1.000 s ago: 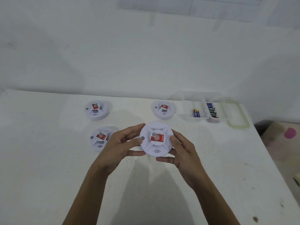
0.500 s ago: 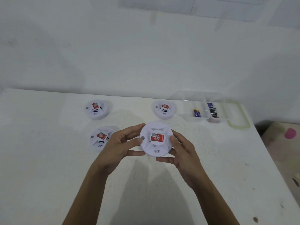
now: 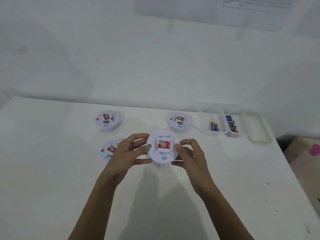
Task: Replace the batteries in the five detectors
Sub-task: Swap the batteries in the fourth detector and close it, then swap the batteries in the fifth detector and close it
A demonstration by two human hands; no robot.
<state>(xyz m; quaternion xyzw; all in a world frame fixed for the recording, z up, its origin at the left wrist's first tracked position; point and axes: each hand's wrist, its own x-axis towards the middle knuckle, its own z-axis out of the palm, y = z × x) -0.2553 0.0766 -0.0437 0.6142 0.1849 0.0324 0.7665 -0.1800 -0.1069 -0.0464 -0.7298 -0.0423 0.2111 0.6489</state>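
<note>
Two-part clear box [image 3: 202,118], blue batts [image 3: 214,126] left, black batts [image 3: 231,123] right

A scuffed white desk [image 3: 52,179] carries three round white plastic detectors with red labels: the back-left detector [image 3: 107,126], the back-middle detector [image 3: 180,127] and the near-left detector [image 3: 106,154]. Far right stand a clear plastic box [image 3: 206,129] and a green-rimmed lid [image 3: 259,141].

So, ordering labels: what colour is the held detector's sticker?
Red and white sticker on detector, head view.
</note>
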